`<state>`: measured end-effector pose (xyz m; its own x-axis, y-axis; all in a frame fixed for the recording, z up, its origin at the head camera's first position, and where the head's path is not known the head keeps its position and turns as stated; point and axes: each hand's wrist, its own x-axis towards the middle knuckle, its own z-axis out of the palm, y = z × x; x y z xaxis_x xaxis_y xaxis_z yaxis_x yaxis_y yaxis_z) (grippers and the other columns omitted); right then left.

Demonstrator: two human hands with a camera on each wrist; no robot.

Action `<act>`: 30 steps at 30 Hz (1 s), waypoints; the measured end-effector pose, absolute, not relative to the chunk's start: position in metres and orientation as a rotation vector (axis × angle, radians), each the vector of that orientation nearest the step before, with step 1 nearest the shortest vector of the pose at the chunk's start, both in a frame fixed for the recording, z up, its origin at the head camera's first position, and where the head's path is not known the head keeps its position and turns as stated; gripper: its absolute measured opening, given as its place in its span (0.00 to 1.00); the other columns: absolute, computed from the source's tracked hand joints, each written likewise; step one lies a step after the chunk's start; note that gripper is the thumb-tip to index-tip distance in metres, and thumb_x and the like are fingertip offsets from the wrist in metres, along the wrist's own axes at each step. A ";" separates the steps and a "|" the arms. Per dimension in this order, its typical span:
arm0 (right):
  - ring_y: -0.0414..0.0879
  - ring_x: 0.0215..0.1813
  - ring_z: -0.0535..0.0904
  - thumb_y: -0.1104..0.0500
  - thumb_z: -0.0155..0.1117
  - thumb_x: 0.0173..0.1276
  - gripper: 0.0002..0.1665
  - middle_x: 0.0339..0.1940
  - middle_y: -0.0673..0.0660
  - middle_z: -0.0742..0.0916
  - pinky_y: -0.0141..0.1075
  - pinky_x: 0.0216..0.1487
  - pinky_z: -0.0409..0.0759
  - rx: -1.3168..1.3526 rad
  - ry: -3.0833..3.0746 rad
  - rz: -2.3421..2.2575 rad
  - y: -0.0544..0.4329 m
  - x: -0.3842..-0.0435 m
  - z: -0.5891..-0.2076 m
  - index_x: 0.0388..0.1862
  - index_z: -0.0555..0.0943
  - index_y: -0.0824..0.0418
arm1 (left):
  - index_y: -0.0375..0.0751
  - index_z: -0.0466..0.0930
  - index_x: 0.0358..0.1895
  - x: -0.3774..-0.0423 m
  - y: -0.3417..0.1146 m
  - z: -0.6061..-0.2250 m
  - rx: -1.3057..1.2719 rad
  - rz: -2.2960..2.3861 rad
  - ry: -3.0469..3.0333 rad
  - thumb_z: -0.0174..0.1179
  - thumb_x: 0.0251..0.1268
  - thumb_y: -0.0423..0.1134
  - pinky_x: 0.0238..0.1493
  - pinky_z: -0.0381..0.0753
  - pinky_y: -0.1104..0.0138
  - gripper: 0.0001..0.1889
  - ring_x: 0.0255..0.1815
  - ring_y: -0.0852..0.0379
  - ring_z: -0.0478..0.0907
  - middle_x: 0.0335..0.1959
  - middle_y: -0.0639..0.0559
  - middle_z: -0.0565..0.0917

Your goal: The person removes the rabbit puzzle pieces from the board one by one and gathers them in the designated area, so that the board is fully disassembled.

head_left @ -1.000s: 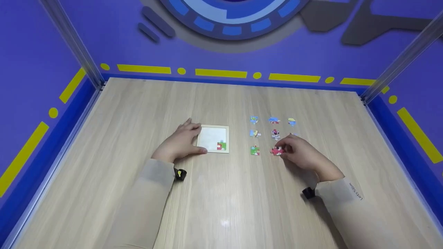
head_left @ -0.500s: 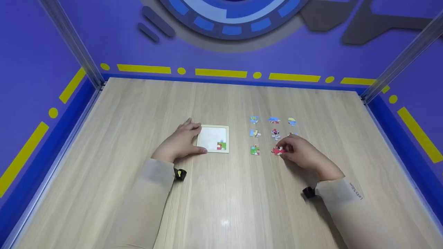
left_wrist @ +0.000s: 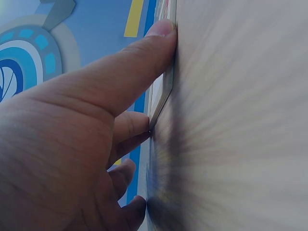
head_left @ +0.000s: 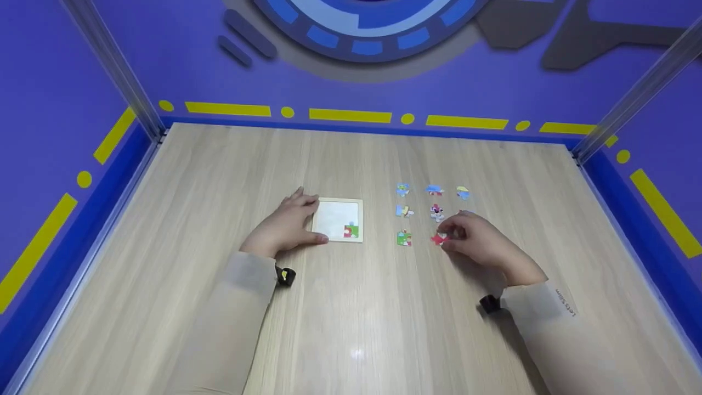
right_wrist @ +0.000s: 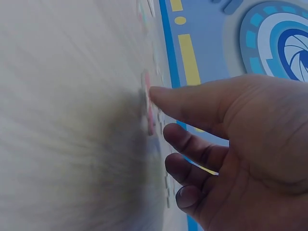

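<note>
A square wooden puzzle tray (head_left: 335, 222) lies on the table, with one red-and-green jigsaw piece (head_left: 351, 231) in its lower right corner. My left hand (head_left: 288, 224) holds the tray's left side, thumb at the near corner and forefinger at the far one; the left wrist view has the thumb (left_wrist: 139, 62) straight along its edge. Over the loose pieces, my right hand (head_left: 476, 241) pinches a red jigsaw piece (head_left: 439, 239). In the right wrist view the thumb touches that red piece (right_wrist: 148, 106), which lies low at the table, while the forefinger's contact is hidden.
Several loose jigsaw pieces lie in rows right of the tray, among them a green one (head_left: 404, 238), a blue-yellow one (head_left: 405, 210) and a red-white one (head_left: 436, 212). One blue piece (head_left: 467, 212) is mostly covered by the right hand. Blue panels (head_left: 351, 93) enclose the table.
Between my right fingers the red piece has turned and shifted slightly to the right, showing less of its white part. My left hand and the tray stay put.
</note>
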<state>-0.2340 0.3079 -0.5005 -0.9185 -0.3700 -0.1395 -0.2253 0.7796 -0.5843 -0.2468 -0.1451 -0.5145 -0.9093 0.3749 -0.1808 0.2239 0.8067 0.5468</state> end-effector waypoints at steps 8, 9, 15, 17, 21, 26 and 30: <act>0.52 0.55 0.79 0.56 0.72 0.82 0.19 0.60 0.61 0.88 0.40 0.52 0.79 -0.459 2.728 -0.981 0.289 -0.233 -0.490 0.67 0.88 0.60 | 0.35 0.61 0.90 -0.247 -0.145 -0.511 0.487 0.759 2.726 0.79 0.70 0.58 0.99 0.44 0.42 0.55 0.99 0.39 0.38 0.95 0.44 0.60; 0.53 0.56 0.80 0.55 0.72 0.83 0.19 0.62 0.61 0.87 0.41 0.53 0.80 -0.466 2.721 -1.005 0.284 -0.232 -0.489 0.67 0.88 0.60 | 0.34 0.61 0.90 -0.247 -0.146 -0.511 0.492 0.758 2.728 0.79 0.71 0.58 0.99 0.44 0.42 0.55 0.99 0.38 0.38 0.95 0.44 0.60; 0.56 0.63 0.81 0.54 0.69 0.85 0.22 0.69 0.61 0.86 0.46 0.61 0.80 -0.500 2.669 -1.153 0.251 -0.232 -0.482 0.72 0.86 0.60 | 0.35 0.60 0.90 -0.248 -0.146 -0.511 0.493 0.758 2.724 0.78 0.72 0.59 0.98 0.43 0.41 0.55 0.99 0.38 0.38 0.95 0.43 0.58; 0.55 0.62 0.82 0.54 0.69 0.84 0.22 0.69 0.61 0.86 0.46 0.61 0.80 -0.495 2.653 -1.202 0.237 -0.232 -0.479 0.72 0.86 0.59 | 0.35 0.60 0.90 -0.248 -0.146 -0.512 0.489 0.762 2.722 0.77 0.72 0.58 0.98 0.43 0.41 0.54 0.99 0.38 0.38 0.95 0.44 0.58; 0.54 0.59 0.83 0.54 0.68 0.85 0.23 0.69 0.63 0.85 0.44 0.56 0.84 -0.476 2.600 -1.295 0.206 -0.230 -0.476 0.73 0.85 0.59 | 0.34 0.60 0.90 -0.248 -0.147 -0.512 0.487 0.752 2.727 0.77 0.73 0.58 0.99 0.41 0.41 0.54 0.99 0.38 0.38 0.95 0.44 0.58; 0.54 0.63 0.81 0.53 0.67 0.85 0.25 0.72 0.64 0.85 0.42 0.57 0.83 -0.477 2.538 -1.379 0.173 -0.228 -0.475 0.75 0.84 0.58 | 0.35 0.61 0.90 -0.246 -0.146 -0.514 0.484 0.744 2.726 0.77 0.72 0.60 0.99 0.38 0.43 0.54 0.99 0.39 0.37 0.95 0.44 0.59; 0.53 0.64 0.81 0.54 0.67 0.83 0.25 0.73 0.62 0.83 0.40 0.56 0.83 -0.461 2.466 -1.486 0.150 -0.228 -0.473 0.75 0.83 0.56 | 0.35 0.62 0.90 -0.246 -0.146 -0.515 0.483 0.761 2.727 0.78 0.71 0.59 0.99 0.39 0.43 0.54 0.99 0.39 0.37 0.95 0.44 0.60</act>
<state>-0.2277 0.1496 -0.4734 -0.9254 -0.3779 -0.0300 -0.1501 0.4378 -0.8864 -0.2458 -0.1455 -0.5146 -0.9084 0.3842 -0.1652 0.2432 0.8067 0.5386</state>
